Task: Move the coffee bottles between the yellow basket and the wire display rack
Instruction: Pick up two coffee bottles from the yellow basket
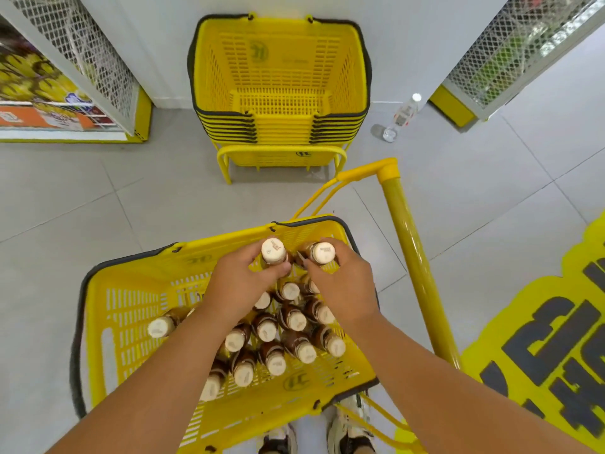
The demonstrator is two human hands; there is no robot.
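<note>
Seen from above, a person's two bare arms reach down into a yellow basket (131, 309) with slotted plastic walls and a dark rim. The left hand (240, 283) is wrapped around the neck of one coffee bottle (273, 251), its cream cap pointing up at the camera. Just beside it, the right hand (340, 283) grips a second coffee bottle (322, 253) the same way. Both held bottles sit higher than the others, near the basket's far wall.

Below the hands, more brown bottles with cream caps (288, 335) stand packed close together in the right half of the basket. One lone bottle (161, 326) lies apart toward the left side.

A yellow pole handle (415, 257) rises along the basket's right edge. Ahead on the grey tiled floor (98, 208), a stack of empty yellow baskets (281, 80) rests on a yellow stand. A clear water bottle (401, 117) stands to its right. White mesh shelving (101, 57) flanks both sides.
</note>
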